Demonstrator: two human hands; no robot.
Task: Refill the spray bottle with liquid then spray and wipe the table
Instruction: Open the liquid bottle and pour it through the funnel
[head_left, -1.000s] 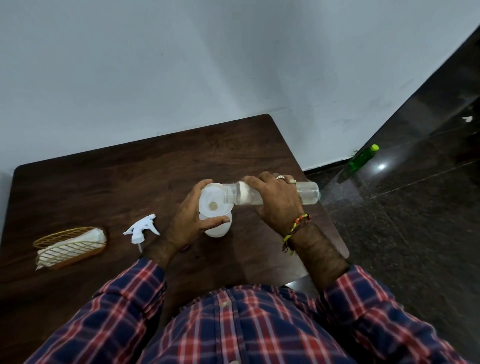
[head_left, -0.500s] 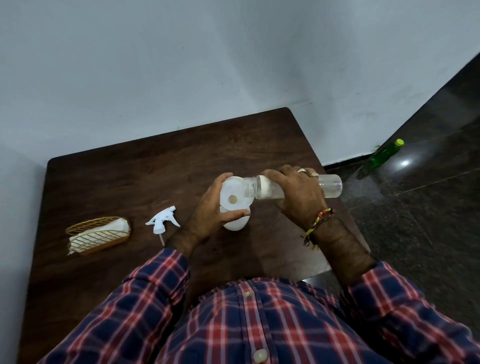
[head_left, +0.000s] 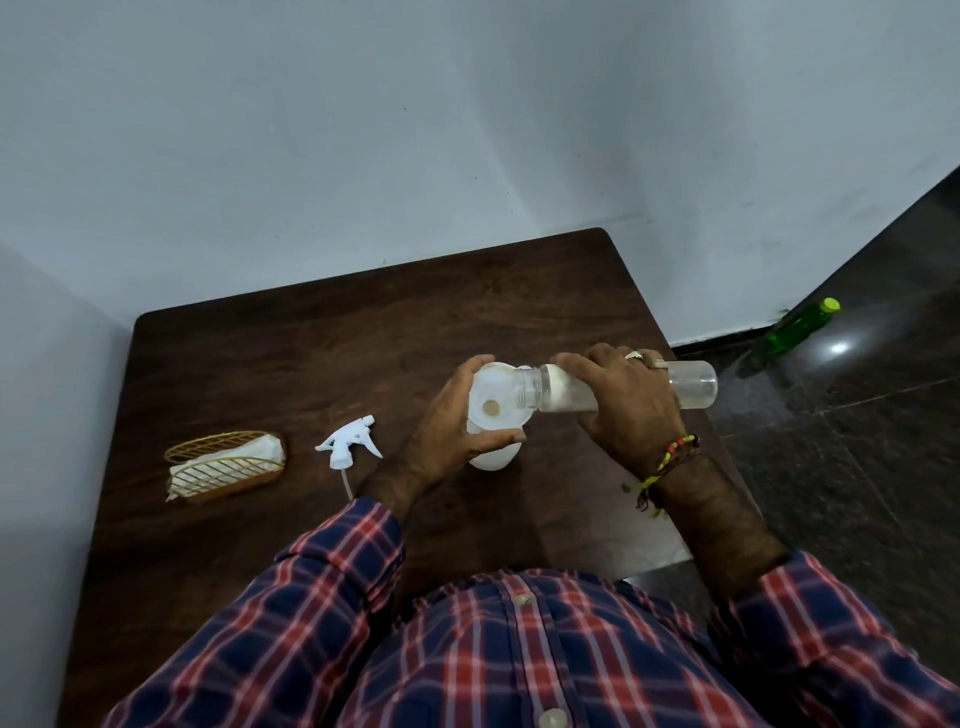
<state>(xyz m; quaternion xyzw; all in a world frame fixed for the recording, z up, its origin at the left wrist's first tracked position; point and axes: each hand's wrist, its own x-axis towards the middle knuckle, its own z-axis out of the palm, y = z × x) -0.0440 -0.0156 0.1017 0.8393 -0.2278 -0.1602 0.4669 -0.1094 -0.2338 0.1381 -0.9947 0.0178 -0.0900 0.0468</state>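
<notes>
A white spray bottle (head_left: 491, 457) stands on the dark wooden table (head_left: 311, 364) with a white funnel (head_left: 493, 400) in its neck. My left hand (head_left: 452, 431) grips the funnel and the bottle's top. My right hand (head_left: 623, 410) holds a clear plastic bottle (head_left: 693, 384) tipped on its side, its open mouth over the funnel's rim. The white trigger spray head (head_left: 349, 444) lies on the table left of my left hand, detached.
A gold wire basket (head_left: 223, 467) holding a white cloth sits at the table's left. A green bottle (head_left: 797, 330) lies on the dark tiled floor to the right. White walls close the table's far and left sides.
Both hands keep the same hold with the clear bottle tipped at the funnel. Only my head has shifted, so the scene sits a little further right in view.
</notes>
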